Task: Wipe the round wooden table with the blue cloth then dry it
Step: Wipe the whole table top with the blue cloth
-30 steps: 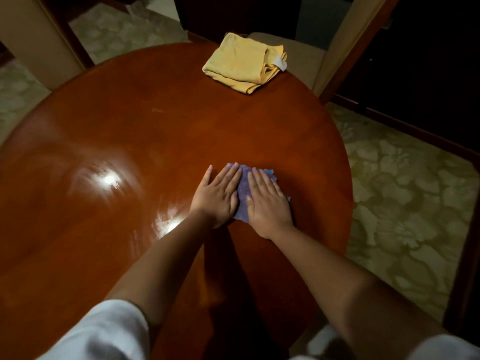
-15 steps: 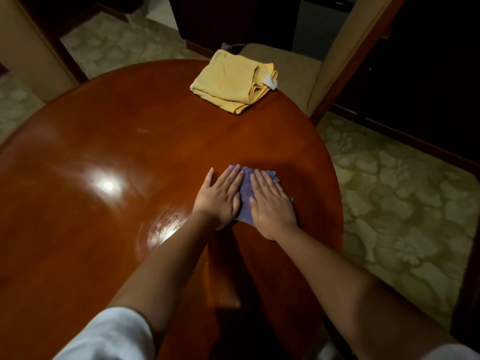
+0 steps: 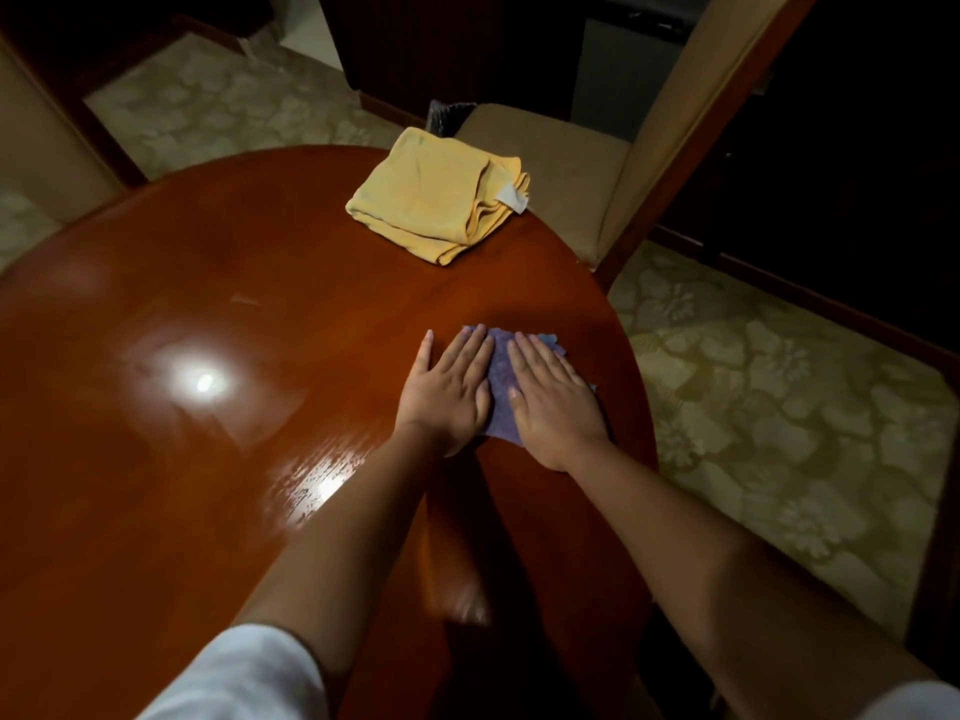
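The round wooden table (image 3: pixel 218 314) is glossy red-brown and fills the left and centre of the view. The blue cloth (image 3: pixel 501 392) lies flat on it near the right edge. My left hand (image 3: pixel 447 392) and my right hand (image 3: pixel 553 407) press on the cloth side by side, fingers straight, covering most of it. Only a strip of cloth shows between the hands and at the fingertips. A folded yellow cloth (image 3: pixel 436 192) with a white tag lies at the table's far edge.
A beige upholstered chair (image 3: pixel 550 163) with a tall back stands behind the table at the far right. Patterned carpet (image 3: pixel 779 397) spreads to the right of the table. Wet streaks shine on the tabletop left of my hands. Dark furniture lines the back.
Both hands with the blue cloth have stayed near the right edge while the view tilted up. The yellow cloth and chair now sit lower in the view.
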